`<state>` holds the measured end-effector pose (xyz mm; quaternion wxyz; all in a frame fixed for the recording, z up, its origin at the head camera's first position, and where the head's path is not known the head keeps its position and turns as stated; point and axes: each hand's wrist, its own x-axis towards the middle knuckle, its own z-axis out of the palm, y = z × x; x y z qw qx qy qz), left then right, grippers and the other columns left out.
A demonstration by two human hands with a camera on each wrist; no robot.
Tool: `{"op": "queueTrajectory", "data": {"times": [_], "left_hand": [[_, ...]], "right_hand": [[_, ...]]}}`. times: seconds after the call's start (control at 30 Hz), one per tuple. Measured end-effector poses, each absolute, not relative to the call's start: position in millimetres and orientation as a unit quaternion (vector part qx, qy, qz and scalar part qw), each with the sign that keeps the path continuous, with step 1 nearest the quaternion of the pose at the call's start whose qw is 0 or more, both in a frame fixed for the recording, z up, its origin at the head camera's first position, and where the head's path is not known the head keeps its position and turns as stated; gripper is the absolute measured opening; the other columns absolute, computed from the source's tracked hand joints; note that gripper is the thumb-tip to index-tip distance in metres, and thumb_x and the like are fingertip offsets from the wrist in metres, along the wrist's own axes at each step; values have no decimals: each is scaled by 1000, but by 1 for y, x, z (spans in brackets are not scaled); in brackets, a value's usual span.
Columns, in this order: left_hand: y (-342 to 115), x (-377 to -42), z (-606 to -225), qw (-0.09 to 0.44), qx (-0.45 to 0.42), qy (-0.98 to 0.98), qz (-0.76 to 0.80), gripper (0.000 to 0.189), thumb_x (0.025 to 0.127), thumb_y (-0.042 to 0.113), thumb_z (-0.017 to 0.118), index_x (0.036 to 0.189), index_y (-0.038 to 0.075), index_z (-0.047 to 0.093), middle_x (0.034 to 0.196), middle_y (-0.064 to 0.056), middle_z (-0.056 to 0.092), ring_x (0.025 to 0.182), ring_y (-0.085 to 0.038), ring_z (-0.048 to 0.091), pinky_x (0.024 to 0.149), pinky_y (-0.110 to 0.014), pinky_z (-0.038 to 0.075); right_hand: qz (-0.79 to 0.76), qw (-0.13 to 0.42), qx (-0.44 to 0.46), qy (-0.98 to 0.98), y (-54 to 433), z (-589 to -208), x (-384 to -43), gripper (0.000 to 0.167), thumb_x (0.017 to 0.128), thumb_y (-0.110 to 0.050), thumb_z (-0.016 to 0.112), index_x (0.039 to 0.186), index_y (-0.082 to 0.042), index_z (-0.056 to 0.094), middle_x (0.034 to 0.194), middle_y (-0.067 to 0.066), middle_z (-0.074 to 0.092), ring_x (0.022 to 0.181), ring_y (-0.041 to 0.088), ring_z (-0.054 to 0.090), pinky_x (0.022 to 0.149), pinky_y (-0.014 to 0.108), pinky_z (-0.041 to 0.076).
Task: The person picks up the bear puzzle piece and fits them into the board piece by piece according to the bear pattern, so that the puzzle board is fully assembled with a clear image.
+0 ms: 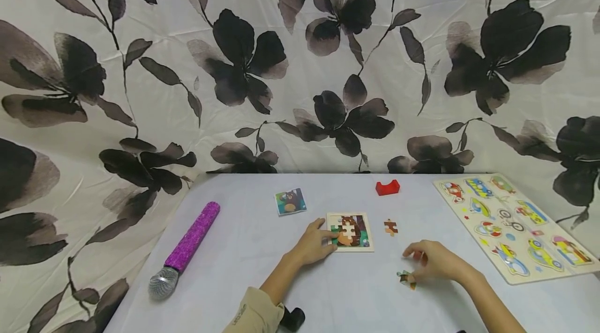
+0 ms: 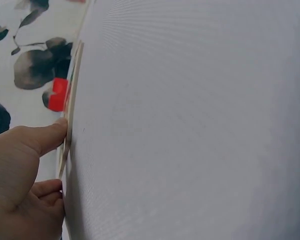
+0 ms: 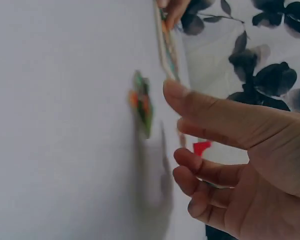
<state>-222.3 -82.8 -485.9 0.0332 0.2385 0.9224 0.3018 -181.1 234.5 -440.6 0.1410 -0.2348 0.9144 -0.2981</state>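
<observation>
A small wooden jigsaw puzzle (image 1: 364, 247) with a brown bear picture lies mid-table, a pale gap at its middle. My left hand (image 1: 315, 243) holds it by the left edge; in the left wrist view the thumb (image 2: 52, 136) meets the frame's edge and the fingers curl below. My right hand (image 1: 433, 261) hovers at the right, thumb and fingers parted. Close by its thumb is a green and orange puzzle piece (image 1: 407, 280), blurred in the right wrist view, apart from the fingertips. Another brown puzzle piece (image 1: 390, 226) lies right of the frame.
A bear picture card (image 1: 290, 201) and a red plastic piece (image 1: 387, 187) lie toward the back. The large vehicle puzzle board (image 1: 503, 242) occupies the right side. A purple glittery microphone (image 1: 192, 239) lies at left, and a black object (image 1: 294, 319) sits near my left sleeve.
</observation>
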Motion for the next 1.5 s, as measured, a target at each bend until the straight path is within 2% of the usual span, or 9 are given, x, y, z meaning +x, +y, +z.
{"op": "queueTrajectory", "data": {"times": [0.23, 0.43, 0.5, 0.63, 0.7, 0.87, 1.1, 1.33, 1.5], "left_hand": [[-84, -223, -489, 33, 230, 925, 300, 31, 86, 22, 66, 114, 8, 69, 141, -28, 38, 134, -43, 30, 108, -55, 27], [-82, -224, -490, 34, 234, 924, 301, 31, 86, 22, 66, 114, 8, 68, 142, -28, 37, 135, -42, 29, 108, -54, 27], [-82, -224, -490, 32, 237, 924, 300, 31, 86, 22, 66, 114, 8, 69, 142, -28, 37, 134, -42, 30, 108, -54, 27], [-83, -225, -490, 31, 237, 923, 302, 31, 86, 22, 66, 113, 7, 69, 142, -29, 37, 134, -43, 30, 108, -54, 27], [-83, -225, -490, 31, 237, 923, 302, 31, 87, 22, 66, 113, 7, 69, 141, -29, 37, 134, -43, 30, 108, -55, 28], [-82, -225, -488, 33, 235, 923, 303, 31, 87, 22, 66, 114, 8, 69, 142, -28, 37, 135, -42, 29, 108, -54, 27], [-82, -223, -487, 39, 233, 922, 307, 31, 87, 22, 66, 114, 8, 68, 143, -28, 36, 135, -42, 28, 109, -54, 27], [-83, -224, -486, 43, 228, 922, 309, 31, 87, 21, 66, 114, 8, 68, 143, -27, 35, 136, -42, 27, 109, -54, 26], [-82, -223, -487, 44, 228, 922, 309, 31, 87, 21, 66, 114, 8, 68, 143, -28, 35, 136, -42, 27, 109, -54, 27]], "right_hand": [[-351, 134, -248, 893, 229, -458, -164, 34, 68, -15, 83, 90, -2, 62, 74, -2, 52, 63, 4, 45, 54, 21, 42], [-377, 83, -230, 893, 223, -453, -178, 11, 76, -6, 75, 80, -3, 66, 70, -2, 57, 60, 1, 45, 52, 20, 41], [-418, 67, -208, 882, 220, -449, -188, 9, 81, -5, 71, 85, 2, 68, 74, 5, 63, 63, 3, 51, 56, 21, 47], [-569, 61, -134, 809, 207, -439, -211, 30, 90, -5, 61, 108, 18, 58, 94, 24, 66, 73, 11, 64, 73, 30, 57], [-630, 51, -102, 768, 198, -433, -221, 38, 93, -5, 57, 121, 19, 49, 96, 22, 65, 77, 11, 67, 79, 34, 56], [-711, 16, -69, 699, 176, -421, -243, 50, 94, -2, 53, 140, 7, 36, 90, 5, 58, 79, 8, 67, 78, 27, 55], [-757, -5, -62, 651, 153, -422, -256, 46, 93, 1, 54, 134, 15, 39, 91, -2, 63, 76, 8, 67, 75, 23, 55], [-762, -11, -31, 647, 138, -424, -264, 28, 93, -1, 54, 114, 17, 49, 86, -2, 60, 74, 6, 64, 71, 22, 55], [-767, 28, -56, 638, 134, -429, -268, 33, 97, -3, 49, 124, 15, 44, 99, 10, 52, 80, 13, 62, 73, 27, 56]]}}
